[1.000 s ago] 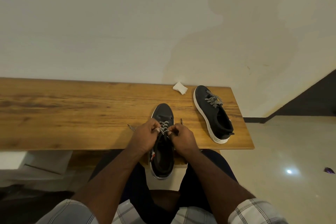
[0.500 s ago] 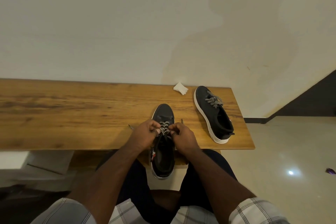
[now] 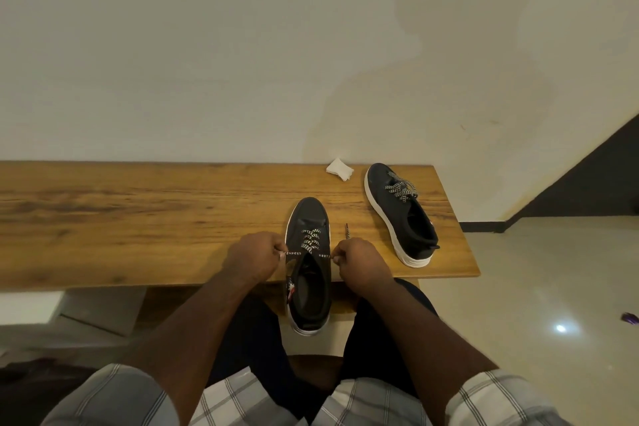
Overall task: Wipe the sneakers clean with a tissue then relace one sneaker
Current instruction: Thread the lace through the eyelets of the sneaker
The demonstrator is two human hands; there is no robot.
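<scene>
A black sneaker (image 3: pixel 308 218) with a white sole lies toe away from me, its heel hanging over the wooden table's (image 3: pixel 138 218) front edge. Its black-and-white lace (image 3: pixel 310 243) crosses the upper eyelets. My left hand (image 3: pixel 255 254) pinches one lace end at the sneaker's left side. My right hand (image 3: pixel 359 261) pinches the other end at its right side, and the lace runs taut between them. A free lace tip (image 3: pixel 347 230) sticks out beyond my right hand. The second black sneaker (image 3: pixel 401 214), laced, lies at the table's right end. A crumpled white tissue (image 3: pixel 339 169) sits by the wall.
The table ends just right of the second sneaker, with a pale tiled floor (image 3: pixel 553 287) beyond. A small purple object (image 3: pixel 630 317) lies on the floor at far right. A plain wall stands right behind the table. My knees are under the front edge.
My hands have moved apart from over the sneaker's tongue to either side, pulling the lace taut across the eyelets. More of the crossed lacing now shows.
</scene>
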